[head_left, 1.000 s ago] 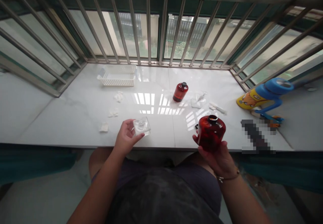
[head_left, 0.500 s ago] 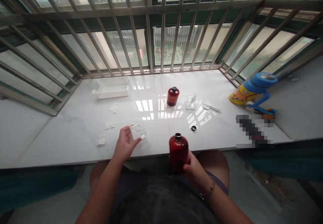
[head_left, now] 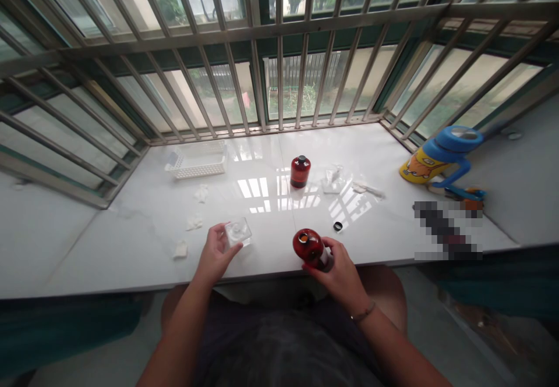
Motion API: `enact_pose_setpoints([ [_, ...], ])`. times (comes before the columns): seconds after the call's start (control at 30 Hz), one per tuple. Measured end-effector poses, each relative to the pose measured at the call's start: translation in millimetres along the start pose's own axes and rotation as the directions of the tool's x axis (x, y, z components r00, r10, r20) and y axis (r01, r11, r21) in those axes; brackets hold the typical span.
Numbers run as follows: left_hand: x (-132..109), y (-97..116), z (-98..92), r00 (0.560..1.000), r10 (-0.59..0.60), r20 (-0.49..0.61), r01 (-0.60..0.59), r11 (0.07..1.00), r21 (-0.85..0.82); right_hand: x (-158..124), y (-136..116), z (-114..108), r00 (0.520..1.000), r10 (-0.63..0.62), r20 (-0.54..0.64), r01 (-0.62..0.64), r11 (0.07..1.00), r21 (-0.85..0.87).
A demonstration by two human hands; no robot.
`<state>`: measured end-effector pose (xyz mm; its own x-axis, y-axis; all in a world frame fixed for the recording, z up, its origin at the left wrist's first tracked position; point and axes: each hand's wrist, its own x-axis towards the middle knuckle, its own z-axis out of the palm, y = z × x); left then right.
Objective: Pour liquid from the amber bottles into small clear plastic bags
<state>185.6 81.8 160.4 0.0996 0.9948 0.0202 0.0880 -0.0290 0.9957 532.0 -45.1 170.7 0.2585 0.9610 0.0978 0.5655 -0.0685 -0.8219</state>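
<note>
My left hand [head_left: 219,253] grips a small clear square container [head_left: 238,233] by its left side and front corner, over the front part of the white counter. My right hand [head_left: 338,266] is wrapped round an uncapped red bottle [head_left: 308,247] at the counter's front edge; its open mouth tips up toward the camera. A black ring-like cap [head_left: 338,226] lies just beyond my right hand. Farther back stands a second red bottle [head_left: 300,171] with a dark top.
A white basket [head_left: 198,169] sits back left, with several crumpled white pieces [head_left: 194,222] before it. Clear plastic [head_left: 332,181] lies right of the standing bottle. A blue and yellow flask [head_left: 441,153] leans at right, near a pixelated dark item [head_left: 443,230]. Metal bars line the window.
The red bottle in my right hand has moved up over the counter's edge and tilted, so its mouth shows. My left hand still holds the clear container. The view has shifted slightly.
</note>
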Motion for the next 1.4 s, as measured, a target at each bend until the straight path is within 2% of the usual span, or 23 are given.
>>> enact_pose_setpoints([
  [0.17,-5.3,17.9,-26.3,0.999,0.027,-0.033,-0.028,0.999,-0.033,6.2,14.9,2.8,0.995,0.104,-0.005,-0.104,0.994,0.028],
  [0.3,-9.5,28.6,-47.9,0.998,0.010,-0.064,-0.011,1.000,-0.013,10.5,22.9,4.9,0.995,0.091,-0.051,-0.091,0.996,0.006],
  [0.4,-12.4,31.4,-55.3,0.997,-0.009,-0.076,0.010,1.000,0.012,15.5,24.0,5.7,0.994,0.066,-0.088,-0.067,0.998,-0.010],
  [0.53,-16.0,24.4,-53.8,0.998,-0.048,-0.036,0.049,0.998,0.028,21.8,27.2,5.0,0.993,-0.005,-0.119,-0.001,0.999,-0.050],
  [0.83,-17.8,-3.7,-52.0,0.999,-0.040,-0.034,0.043,0.995,0.092,22.8,48.8,-3.8,0.984,-0.076,-0.161,0.047,0.983,-0.175],
  [1.07,-18.9,-12.3,-67.7,0.995,-0.002,-0.098,0.016,0.990,0.141,23.3,52.8,-3.0,0.980,-0.077,-0.185,0.046,0.985,-0.168],
  [1.27,-19.5,-13.2,-83.7,0.997,-0.024,-0.074,0.034,0.991,0.133,23.8,56.9,0.3,0.975,-0.083,-0.208,0.050,0.985,-0.162],
  [1.4,-20.5,-14.2,-95.2,0.996,-0.055,-0.069,0.067,0.978,0.197,25.0,58.1,1.6,0.971,-0.081,-0.223,0.045,0.986,-0.161],
])
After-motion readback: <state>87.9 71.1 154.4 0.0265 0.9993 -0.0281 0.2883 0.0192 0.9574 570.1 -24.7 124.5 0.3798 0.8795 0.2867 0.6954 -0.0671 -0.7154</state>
